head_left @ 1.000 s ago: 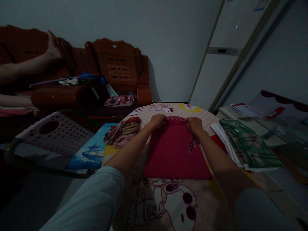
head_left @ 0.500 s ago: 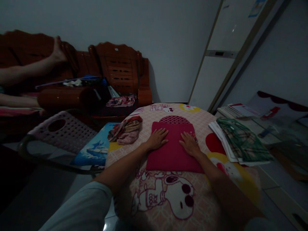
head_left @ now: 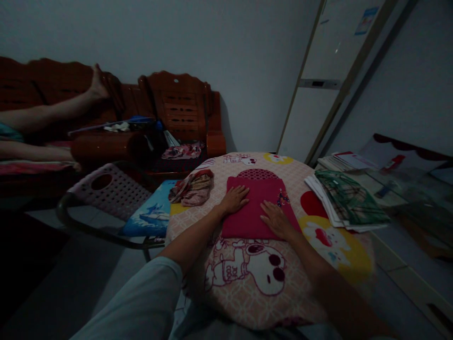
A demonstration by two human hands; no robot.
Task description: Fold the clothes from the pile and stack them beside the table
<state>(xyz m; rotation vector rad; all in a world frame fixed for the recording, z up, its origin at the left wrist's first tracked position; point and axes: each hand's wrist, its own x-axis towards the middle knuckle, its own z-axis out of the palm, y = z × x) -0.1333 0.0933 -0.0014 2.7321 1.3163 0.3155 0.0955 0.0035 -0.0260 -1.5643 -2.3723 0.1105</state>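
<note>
A magenta folded garment [head_left: 247, 226] lies flat on the round table, with a small dark floral pattern [head_left: 282, 197] near its right edge. My left hand [head_left: 235, 199] rests on its left part, palm down and fingers stretched out. On the right part lies my right hand [head_left: 276, 219], also flat with fingers spread, below the floral pattern. Past the garment's far edge a dotted magenta semicircle [head_left: 257, 174] shows. To the left of my left hand sits a crumpled reddish and tan cloth [head_left: 194, 189].
The table wears a pink cartoon-dog tablecloth [head_left: 244, 302]. At its right lie white papers [head_left: 323, 200] under a folded green plaid item [head_left: 350, 196]. A chair [head_left: 113, 193] with a blue cushion [head_left: 150, 215] stands left. Behind, a person's bare legs [head_left: 67, 111] rest on a wooden sofa [head_left: 177, 106].
My right hand has slid toward me over the garment, uncovering more of the floral pattern. My left hand stays near the upper left. The view has shifted slightly.
</note>
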